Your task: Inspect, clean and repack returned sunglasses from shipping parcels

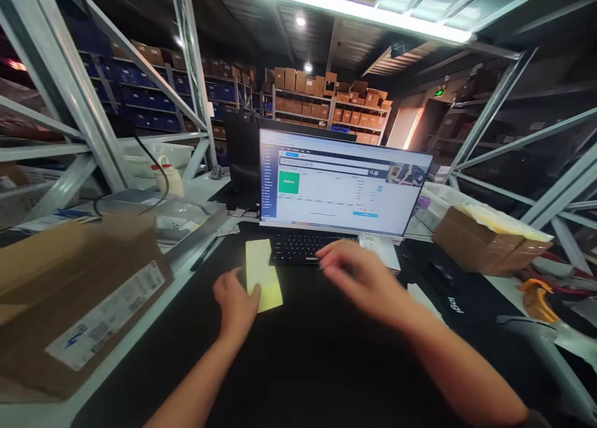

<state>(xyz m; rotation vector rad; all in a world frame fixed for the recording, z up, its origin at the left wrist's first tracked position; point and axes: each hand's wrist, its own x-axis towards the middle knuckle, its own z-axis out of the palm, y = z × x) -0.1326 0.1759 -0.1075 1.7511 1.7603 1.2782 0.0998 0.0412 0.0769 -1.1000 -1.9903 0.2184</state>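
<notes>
Paper (258, 260) in pale yellow is lying just left of the keyboard (298, 249), between the hands but nearer the left. The left hand (237, 307) is resting its thumb over the paper's lower part, fingers half-curled on its left side; whether they are pinching it, I cannot tell. The right hand (366, 282), blurred, is hovering near the keyboard's right end, loosely curled, holding nothing visible.

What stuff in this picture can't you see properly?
All in the head view:
Monitor text: too small to read.
Keyboard: partly hidden behind the right hand.
That hand: its fingers blur together.
Yellow paper: too blurred to tell whether it has writing.
Left cardboard box: cut off by the picture's left edge.
</notes>
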